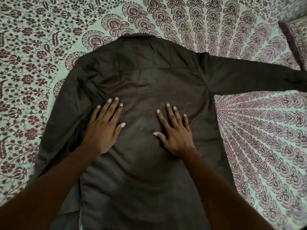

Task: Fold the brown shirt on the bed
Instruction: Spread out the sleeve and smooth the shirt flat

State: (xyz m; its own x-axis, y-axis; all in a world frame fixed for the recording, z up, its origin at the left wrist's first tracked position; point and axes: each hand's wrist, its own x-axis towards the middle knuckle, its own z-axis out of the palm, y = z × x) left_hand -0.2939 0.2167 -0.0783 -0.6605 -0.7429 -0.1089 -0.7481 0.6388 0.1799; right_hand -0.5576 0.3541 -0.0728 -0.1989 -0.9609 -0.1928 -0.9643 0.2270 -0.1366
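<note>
The brown shirt (146, 77) lies back-up on the bed (259, 130), collar at the far end. Its right sleeve stretches out flat toward the right edge of the view. Its left sleeve lies down along the shirt's left side. My left hand (104, 128) presses flat on the shirt's back, left of centre, fingers spread. My right hand (176, 131) presses flat on the back just right of centre, fingers spread too. Neither hand holds any cloth. The shirt's lower hem runs out of view at the bottom.
A patterned green and maroon bedsheet covers the bed on all sides of the shirt. A pillow (297, 39) in matching print sits at the far right, near the end of the outstretched sleeve.
</note>
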